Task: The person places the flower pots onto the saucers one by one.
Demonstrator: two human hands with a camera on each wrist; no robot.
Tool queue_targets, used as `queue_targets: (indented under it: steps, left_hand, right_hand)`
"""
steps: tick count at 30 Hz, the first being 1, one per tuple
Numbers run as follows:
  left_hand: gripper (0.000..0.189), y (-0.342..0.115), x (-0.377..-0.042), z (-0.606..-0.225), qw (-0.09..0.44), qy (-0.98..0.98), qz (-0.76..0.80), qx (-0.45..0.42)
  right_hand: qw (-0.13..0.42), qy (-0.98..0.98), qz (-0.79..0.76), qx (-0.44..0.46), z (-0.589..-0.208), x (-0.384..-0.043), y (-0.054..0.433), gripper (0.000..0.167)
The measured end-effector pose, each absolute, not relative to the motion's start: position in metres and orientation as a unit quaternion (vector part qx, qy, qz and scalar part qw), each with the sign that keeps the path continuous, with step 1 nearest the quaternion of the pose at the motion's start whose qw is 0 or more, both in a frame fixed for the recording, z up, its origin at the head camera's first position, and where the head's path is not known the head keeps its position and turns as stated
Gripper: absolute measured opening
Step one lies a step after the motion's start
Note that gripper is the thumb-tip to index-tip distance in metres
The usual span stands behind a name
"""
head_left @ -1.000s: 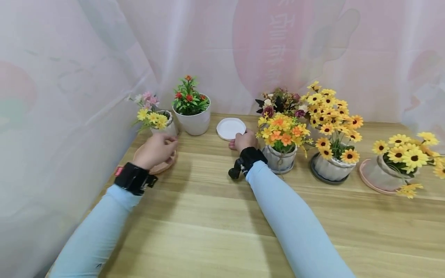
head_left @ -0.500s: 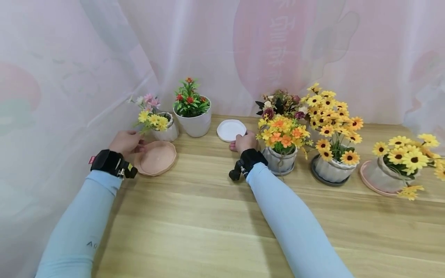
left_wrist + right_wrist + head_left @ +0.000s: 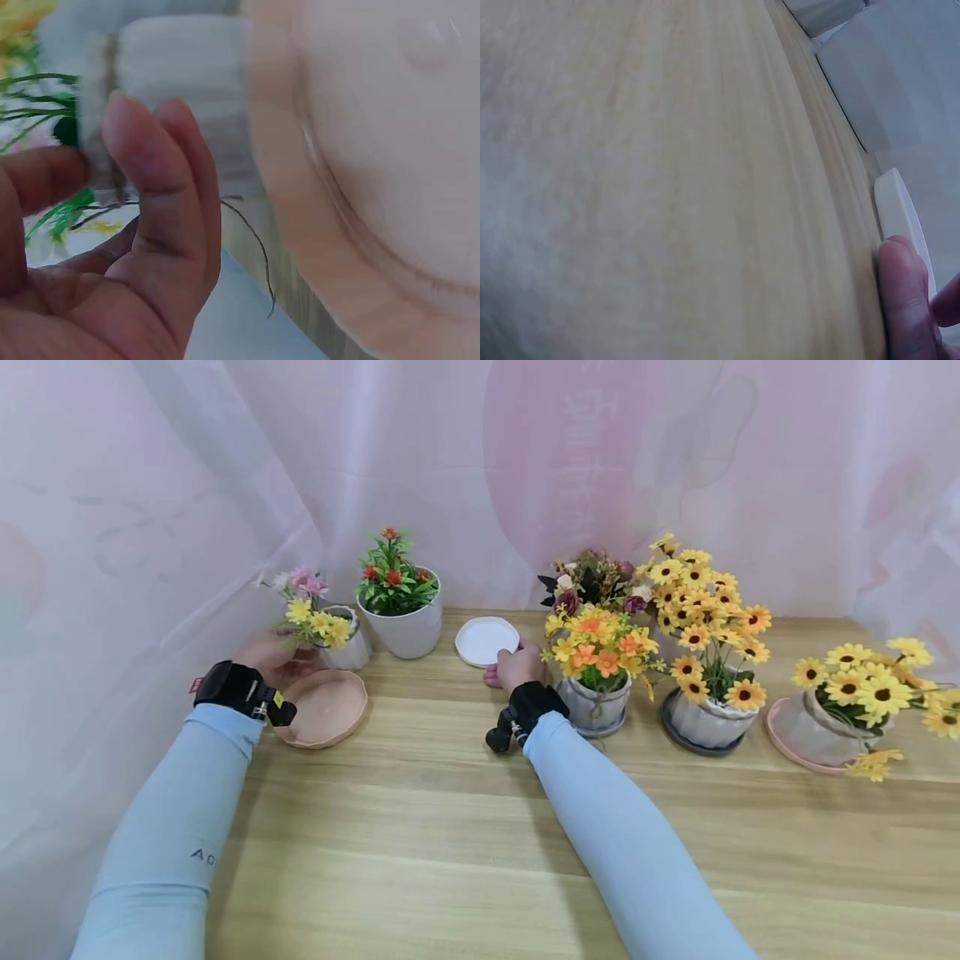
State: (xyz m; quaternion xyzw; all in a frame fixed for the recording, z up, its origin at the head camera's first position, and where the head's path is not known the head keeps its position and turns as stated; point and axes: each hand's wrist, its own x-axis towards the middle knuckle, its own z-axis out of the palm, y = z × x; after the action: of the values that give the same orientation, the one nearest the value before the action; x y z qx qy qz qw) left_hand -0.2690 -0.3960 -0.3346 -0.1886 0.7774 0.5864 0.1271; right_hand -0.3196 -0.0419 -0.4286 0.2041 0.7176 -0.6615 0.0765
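Note:
My left hand [image 3: 270, 656] is beside a small ribbed white flowerpot [image 3: 348, 643] with pink and yellow artificial flowers [image 3: 315, 618]. In the left wrist view its bent fingers [image 3: 154, 161] lie close to the side and rim of the pot [image 3: 184, 82]; a firm grip does not show. Just in front of the pot lies a peach-coloured plant saucer [image 3: 322, 710] on the table. My right hand [image 3: 519, 668] pinches the near right edge of a white plant saucer [image 3: 487, 641], which sits low at the back. The right wrist view shows fingertips at this saucer's rim [image 3: 900, 210].
A larger white pot [image 3: 408, 627] with red flowers stands between the hands, near the curtain. Right of my right hand are pots with orange flowers [image 3: 596, 703], purple roses [image 3: 592, 585] and yellow daisies [image 3: 708, 722]. A tilted daisy pot [image 3: 825, 731] rests at far right.
My left hand has moved left off the peach saucer, then in toward the small flowerpot beside it. The right hand stays at the white saucer. The head view has shifted slightly.

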Motion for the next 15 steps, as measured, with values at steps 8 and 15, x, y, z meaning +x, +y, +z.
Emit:
queue_targets:
  steps: [8,15]
  left_hand:
    - [0.015,-0.388,-0.283,-0.331,0.131,0.806,0.553,-0.165]
    - [0.019,-0.384,-0.294,-0.33,0.111,0.811,0.55,-0.163]
  right_hand:
    - [0.08,0.718,-0.66,0.205,-0.428,-0.324,-0.042,0.049]
    - [0.086,0.724,-0.653,0.207,-0.427,-0.322,-0.04,0.047]
